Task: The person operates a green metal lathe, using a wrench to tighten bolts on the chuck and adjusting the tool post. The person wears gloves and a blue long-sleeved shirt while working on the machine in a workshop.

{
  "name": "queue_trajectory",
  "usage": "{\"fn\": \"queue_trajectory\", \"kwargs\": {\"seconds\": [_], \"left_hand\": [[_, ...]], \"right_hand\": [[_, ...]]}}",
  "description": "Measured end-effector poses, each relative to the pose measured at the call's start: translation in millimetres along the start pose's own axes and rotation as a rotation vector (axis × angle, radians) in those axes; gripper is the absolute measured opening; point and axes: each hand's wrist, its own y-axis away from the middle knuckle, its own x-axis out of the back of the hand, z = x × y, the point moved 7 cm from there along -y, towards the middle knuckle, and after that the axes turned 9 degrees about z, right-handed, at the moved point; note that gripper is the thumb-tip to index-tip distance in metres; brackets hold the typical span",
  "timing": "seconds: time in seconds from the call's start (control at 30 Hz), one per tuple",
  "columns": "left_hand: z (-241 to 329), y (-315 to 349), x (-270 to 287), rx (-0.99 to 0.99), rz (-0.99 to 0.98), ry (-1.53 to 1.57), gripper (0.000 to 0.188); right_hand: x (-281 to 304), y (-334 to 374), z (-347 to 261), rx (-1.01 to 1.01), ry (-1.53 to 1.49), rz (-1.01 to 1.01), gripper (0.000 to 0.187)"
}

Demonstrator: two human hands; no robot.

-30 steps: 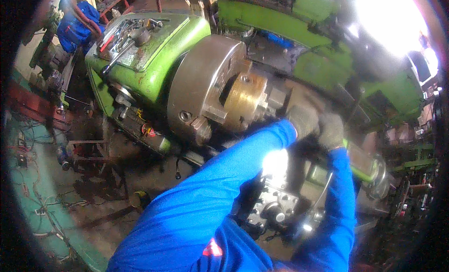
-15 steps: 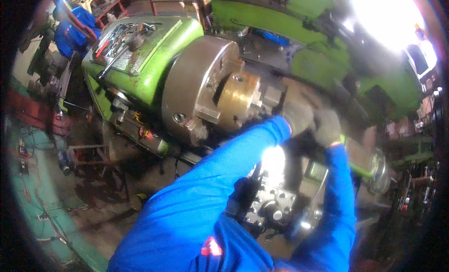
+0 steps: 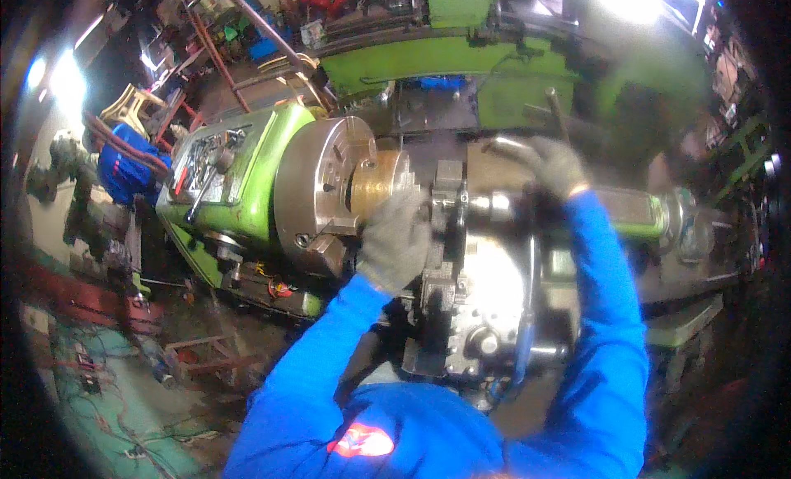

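Observation:
Both my hands wear grey gloves. My left hand [image 3: 397, 238] is raised with its fingers stretched out, near the right end face of a brass-coloured cylinder [image 3: 372, 186]; I cannot tell whether the fingertips touch it. That cylinder sits in the jaws of a large grey lathe chuck [image 3: 309, 178]. Farther right, above the lathe bed, my right hand [image 3: 560, 167] is closed round a metal bar tool [image 3: 554, 108]. One bar of it stands up beyond the hand, and a shiny end sticks out to the left. Between my hands is the block-like tool post [image 3: 449, 176].
The green headstock [image 3: 284, 141], with a tray of loose hand tools [image 3: 202, 170], stands left of the chuck. Nearer me is the carriage [image 3: 486, 289] with its knob and levers. Another green machine [image 3: 437, 63] stands behind the lathe. A blue-covered thing [image 3: 124, 162] is at the far left.
My hands, close together right of the tool post before, are now apart. The left has moved left to the brass-coloured cylinder; the right holds the bar tool. The view has shifted.

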Motion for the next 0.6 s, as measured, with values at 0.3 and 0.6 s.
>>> {"fn": "queue_trajectory", "kwargs": {"seconds": [0.3, 0.6], "left_hand": [[-38.7, 137.8, 67.5, 0.398, -0.328, 0.255, 0.022], [15.3, 131.4, 73.2, 0.821, -0.654, 1.438, 0.05]], "right_hand": [[159.1, 125.6, -34.9, -0.168, -0.185, 0.325, 0.028], [74.5, 261.6, -244.4, 0.127, -0.103, 0.031, 0.021]]}}
